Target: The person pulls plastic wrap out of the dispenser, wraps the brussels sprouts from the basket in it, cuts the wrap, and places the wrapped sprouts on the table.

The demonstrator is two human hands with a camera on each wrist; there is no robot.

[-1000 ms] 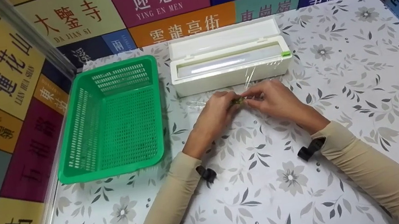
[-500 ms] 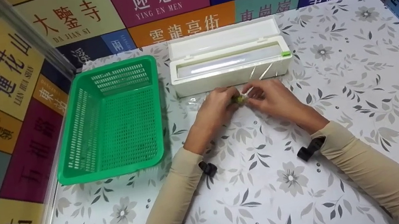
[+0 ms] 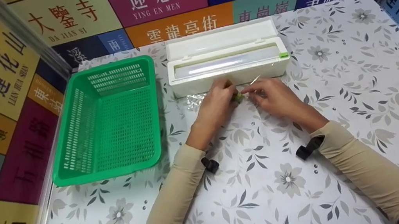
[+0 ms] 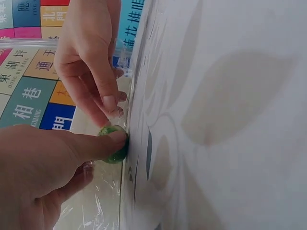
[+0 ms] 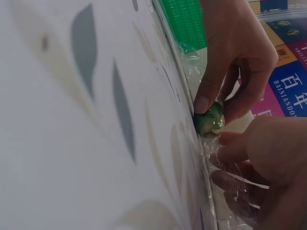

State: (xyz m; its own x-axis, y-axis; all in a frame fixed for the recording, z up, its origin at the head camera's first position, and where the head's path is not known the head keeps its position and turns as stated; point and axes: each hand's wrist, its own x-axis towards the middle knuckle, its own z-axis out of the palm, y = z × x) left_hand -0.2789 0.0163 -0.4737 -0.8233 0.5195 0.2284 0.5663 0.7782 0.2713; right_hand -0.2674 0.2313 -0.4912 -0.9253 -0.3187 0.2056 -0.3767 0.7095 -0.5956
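Observation:
My left hand (image 3: pixel 214 102) pinches a small green, rounded piece of produce (image 5: pixel 209 120) between thumb and fingers, just above the table. Glossy cling film (image 5: pixel 238 184) lies around the piece and runs to my right hand (image 3: pixel 278 94). The fingers of that hand are curled, with thumb and index pinching the film close beside the green piece. Loose crumpled film (image 3: pixel 194 101) sticks out on the outer side of my left hand. Behind both hands, a white cling film box (image 3: pixel 218 81) stands with its lid raised. The exact kind of produce is unclear.
A roll of film (image 3: pixel 229 62) lies inside the box, and a green slider (image 3: pixel 284 55) sits at its right front edge. To the left stands a green perforated basket (image 3: pixel 159 133). Printed panels (image 3: pixel 179 28) border the flower-patterned table (image 3: pixel 260 198).
The film strands that stretched from the box to my right hand have shortened to a small strip above the fingers. My left hand has shifted slightly forward, still holding the green piece.

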